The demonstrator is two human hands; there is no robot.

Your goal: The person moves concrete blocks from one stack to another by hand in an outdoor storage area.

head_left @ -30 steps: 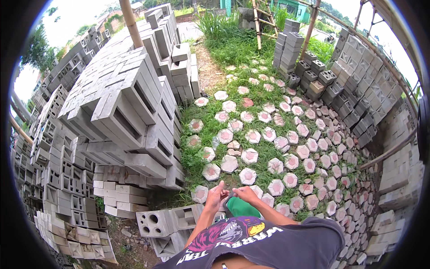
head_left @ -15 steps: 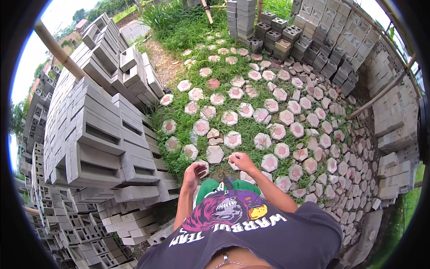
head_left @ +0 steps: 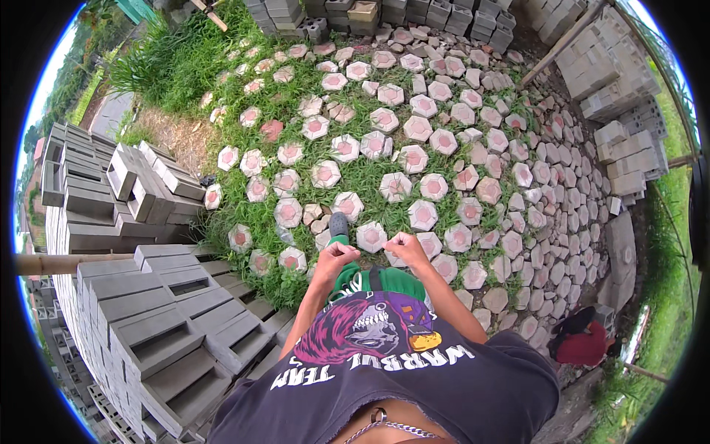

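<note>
My left hand (head_left: 339,260) is held in front of my waist, its fingers curled and the thumb against them. To its right, at nearly the same height, my right hand (head_left: 407,249) is closed with thumb and forefinger pressed together. The hands are apart, and whatever they may hold is too small to make out. Below them are my green shorts (head_left: 388,281) and dark printed shirt (head_left: 370,370). One foot in a grey shoe (head_left: 338,224) is forward among hexagonal paving stones (head_left: 371,237) with reddish centres, set in grass.
Stacked grey concrete blocks (head_left: 159,296) rise close on my left, with a bamboo pole (head_left: 70,263) crossing them. More blocks (head_left: 458,18) line the far side and others (head_left: 629,159) the right. A red and black shape (head_left: 580,344), unclear in kind, lies at lower right.
My view has turned right and lower, and I have stepped forward; a grey shoe now shows. My left hand's fingers have drawn closer together. The red and black shape has come into view.
</note>
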